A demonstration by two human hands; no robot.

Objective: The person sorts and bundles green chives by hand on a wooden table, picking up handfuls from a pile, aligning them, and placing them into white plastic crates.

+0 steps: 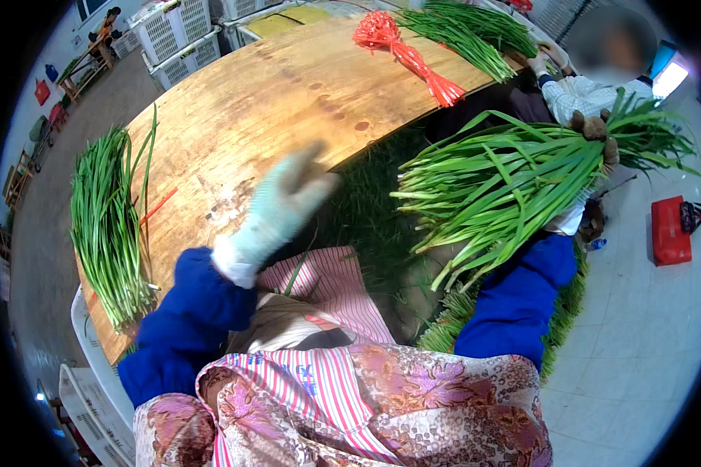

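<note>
My right hand (pixel 597 138), in a glove with dark brown fingertips, is closed around a large loose bunch of garlic chives (pixel 498 175). It holds the bunch up at the right, off the table, with the pale stem ends pointing left and the leaf tips beyond the hand. My left hand (pixel 284 206), in a pale green glove, is over the near edge of the wooden table (pixel 265 97). It is blurred, with fingers stretched out and nothing seen in them. Another bunch of garlic chives (pixel 110 229) lies on the table's left end, beside a thin red strip (pixel 158 206).
A bundle of red plastic ties (pixel 407 54) lies at the table's far side, near more chives (pixel 475 35). Another person's gloved hand (pixel 551 58) is there. Loose greens (pixel 382 210) lie below the table edge. White crates (pixel 171 35) are stacked behind; a red bag (pixel 670 231) is at right.
</note>
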